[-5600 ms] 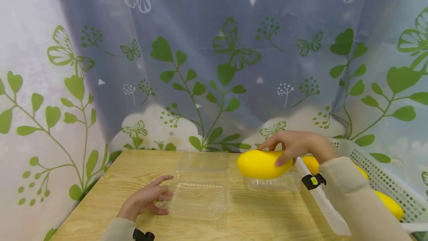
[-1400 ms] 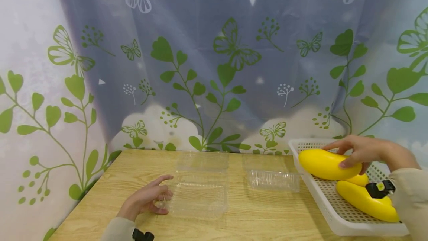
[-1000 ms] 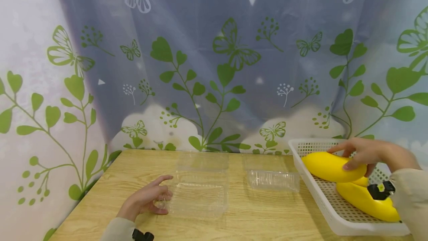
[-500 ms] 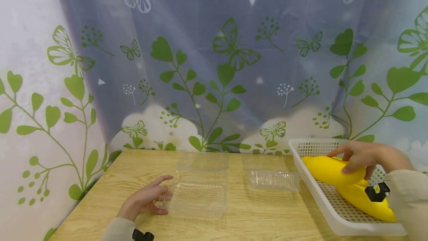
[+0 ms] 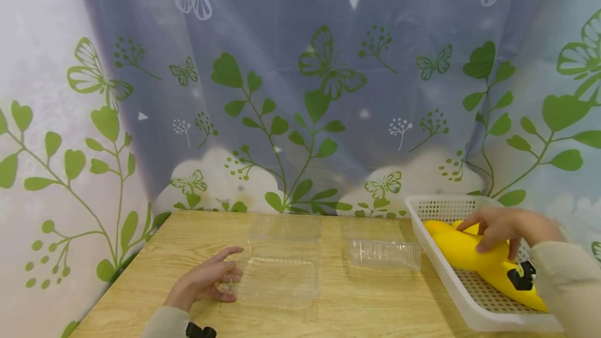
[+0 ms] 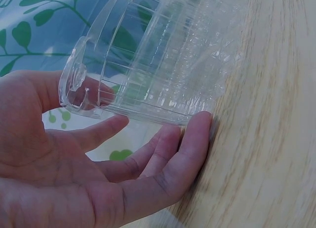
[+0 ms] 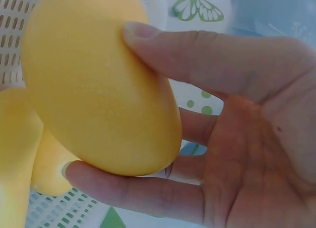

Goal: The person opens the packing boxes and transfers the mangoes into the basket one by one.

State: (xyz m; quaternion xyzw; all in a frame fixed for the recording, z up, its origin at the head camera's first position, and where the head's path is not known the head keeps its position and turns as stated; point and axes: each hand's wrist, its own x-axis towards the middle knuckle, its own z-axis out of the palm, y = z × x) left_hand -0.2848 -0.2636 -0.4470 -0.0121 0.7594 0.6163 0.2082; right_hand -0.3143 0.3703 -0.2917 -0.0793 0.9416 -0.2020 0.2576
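My right hand is over the white basket and grips a yellow mango between thumb and fingers. In the right wrist view the held mango fills the middle, the thumb along one side and a finger under its end. Another mango lies below it in the basket, partly hidden by the hand and sleeve; a further one shows behind. My left hand rests at the left side of a clear plastic clamshell box, loosely bent fingers touching its edge.
A second, smaller clear plastic box with its lid raised stands right of the first, close to the basket's left rim. All stand on a wooden table. A patterned curtain hangs at the table's back edge.
My right hand has carried the mango from above the smaller box rightward into the basket and lowered it against the other mangoes. The left hand has kept its place beside the larger box.
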